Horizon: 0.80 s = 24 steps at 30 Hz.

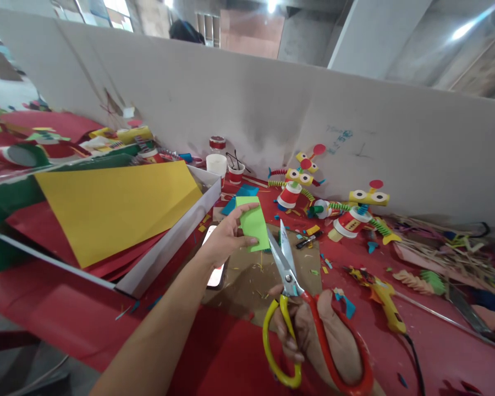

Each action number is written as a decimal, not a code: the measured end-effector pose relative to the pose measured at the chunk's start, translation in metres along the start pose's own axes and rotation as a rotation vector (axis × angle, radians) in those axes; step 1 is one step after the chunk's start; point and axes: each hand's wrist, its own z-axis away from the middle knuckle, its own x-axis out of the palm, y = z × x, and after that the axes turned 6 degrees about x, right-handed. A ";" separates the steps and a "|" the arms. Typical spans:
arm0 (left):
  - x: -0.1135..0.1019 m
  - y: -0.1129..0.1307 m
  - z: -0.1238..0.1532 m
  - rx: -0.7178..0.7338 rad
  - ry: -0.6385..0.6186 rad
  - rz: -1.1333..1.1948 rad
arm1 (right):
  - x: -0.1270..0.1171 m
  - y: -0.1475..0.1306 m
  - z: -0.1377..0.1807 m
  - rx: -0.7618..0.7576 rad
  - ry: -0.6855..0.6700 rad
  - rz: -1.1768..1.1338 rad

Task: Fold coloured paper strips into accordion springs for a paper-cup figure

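Note:
Between the thumb and fingers of my left hand (227, 235) is a piece of light green paper (253, 223), held up over a brown board (247, 286). My right hand (309, 324) grips scissors (289, 278) with one yellow and one red handle. The scissor blades stand apart and point away from me, with one tip close to the paper's right edge. A phone (216, 275) with a lit screen lies partly hidden behind my left wrist. Small paper scraps are strewn over the board.
At left stands a white box (169, 242) with yellow, red and green sheets. Several paper-cup figures (289, 195) line the white partition (231, 99). A yellow glue gun (390, 308) with a cord lies at right, near piled sticks and strips (437, 242).

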 end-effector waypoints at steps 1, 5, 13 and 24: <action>-0.001 0.000 0.000 -0.002 -0.004 0.007 | 0.000 -0.001 0.001 0.005 0.001 -0.001; 0.006 0.003 0.004 -0.035 -0.069 0.005 | 0.002 -0.003 0.001 0.010 0.005 -0.010; 0.011 -0.010 0.002 0.040 0.175 0.001 | 0.007 0.000 -0.002 -0.009 -0.023 -0.004; 0.014 -0.002 0.003 0.018 -0.012 0.066 | 0.006 0.007 -0.004 -0.022 -0.037 -0.007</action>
